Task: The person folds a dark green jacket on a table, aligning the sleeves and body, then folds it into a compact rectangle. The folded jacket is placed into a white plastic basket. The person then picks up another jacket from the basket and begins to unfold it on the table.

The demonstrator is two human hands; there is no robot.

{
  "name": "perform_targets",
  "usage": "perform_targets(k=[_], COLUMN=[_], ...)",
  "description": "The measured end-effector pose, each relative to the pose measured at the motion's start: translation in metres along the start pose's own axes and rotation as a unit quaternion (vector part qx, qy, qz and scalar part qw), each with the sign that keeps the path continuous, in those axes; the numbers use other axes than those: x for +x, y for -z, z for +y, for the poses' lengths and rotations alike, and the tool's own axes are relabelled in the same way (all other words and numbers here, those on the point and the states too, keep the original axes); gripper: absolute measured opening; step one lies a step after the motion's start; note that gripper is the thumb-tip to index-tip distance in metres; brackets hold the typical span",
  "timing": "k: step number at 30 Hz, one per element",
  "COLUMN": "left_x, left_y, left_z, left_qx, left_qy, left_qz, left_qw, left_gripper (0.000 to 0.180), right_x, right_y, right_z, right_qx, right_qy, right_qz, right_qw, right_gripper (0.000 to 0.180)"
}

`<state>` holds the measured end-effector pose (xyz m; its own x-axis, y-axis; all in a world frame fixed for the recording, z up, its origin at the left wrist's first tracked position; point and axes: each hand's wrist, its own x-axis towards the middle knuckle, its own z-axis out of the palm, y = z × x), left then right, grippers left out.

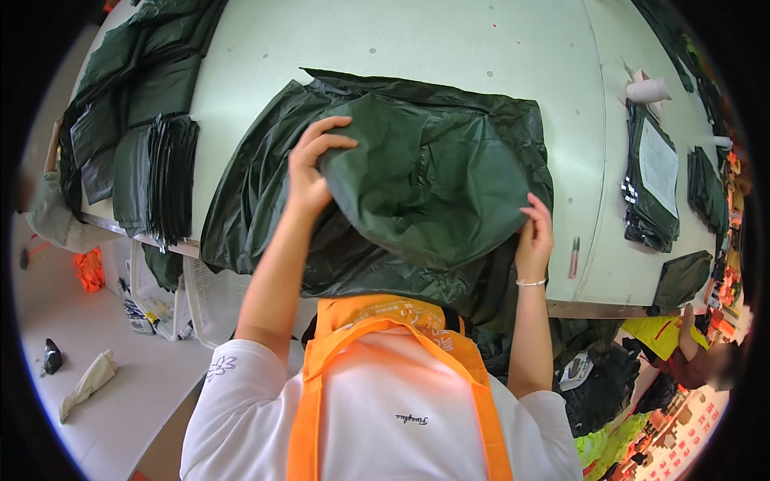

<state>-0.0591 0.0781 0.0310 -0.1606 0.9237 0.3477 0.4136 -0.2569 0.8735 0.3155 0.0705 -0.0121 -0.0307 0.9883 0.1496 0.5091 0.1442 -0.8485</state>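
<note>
A dark green garment of smooth, shiny rainwear-like fabric [249, 176] lies spread on the table in front of me, its near side draping over the edge. On top of it a rounded, hood-like panel [433, 184] is raised, with a seam down its middle. My left hand [315, 164] grips the panel's left edge, fingers curled over the top and thumb partly hidden. At the opposite edge my right hand [536, 239] pinches the fabric between thumb and fingers. Between the hands the panel's near rim sags in a curve.
Stacks of folded dark green pieces [160, 172] stand on the left of the pale table [417, 40]. To the right lie a small snipper-like tool [574, 258], a bundle with a white sheet [658, 172] and a white thread cone [648, 90]. White baskets [210, 297] sit below the edge.
</note>
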Motion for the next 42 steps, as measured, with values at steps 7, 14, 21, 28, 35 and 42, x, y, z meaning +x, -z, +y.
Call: perform_targets(k=[7,14,21,28,35,42], left_x=[0.006,-0.088,-0.124,-0.001,0.073,0.076], left_y=[0.047,-0.063,-0.065,-0.076,-0.139,-0.135], left_z=[-0.047,0.024,-0.008,-0.016,-0.068,-0.101], left_qx=[0.537,0.184,0.105,0.172,0.367,0.164], left_qy=[-0.025,-0.115,-0.012,0.025,0.219,0.301], left_qz=[0.003,-0.324,-0.429,-0.174,-0.22,-0.216], left_qw=[0.843,0.921,0.897,0.969,0.877,0.914], left_gripper=[0.032,0.03,0.023,0.028,0.034,0.025], right_x=[0.054,0.078,0.077,-0.045,-0.054,0.002], right_y=[0.021,0.011,0.016,0.127,0.133,0.073], right_z=[0.02,0.019,0.053,0.176,0.166,0.125], right_qx=[-0.09,-0.117,-0.188,-0.48,-0.384,-0.062], right_qy=[-0.028,-0.008,-0.029,-0.214,-0.194,-0.16], right_qz=[-0.094,-0.132,-0.097,0.172,0.114,0.174], right_qw=[0.991,0.984,0.977,0.833,0.896,0.97], right_gripper=[0.011,0.014,0.024,0.034,0.02,0.028])
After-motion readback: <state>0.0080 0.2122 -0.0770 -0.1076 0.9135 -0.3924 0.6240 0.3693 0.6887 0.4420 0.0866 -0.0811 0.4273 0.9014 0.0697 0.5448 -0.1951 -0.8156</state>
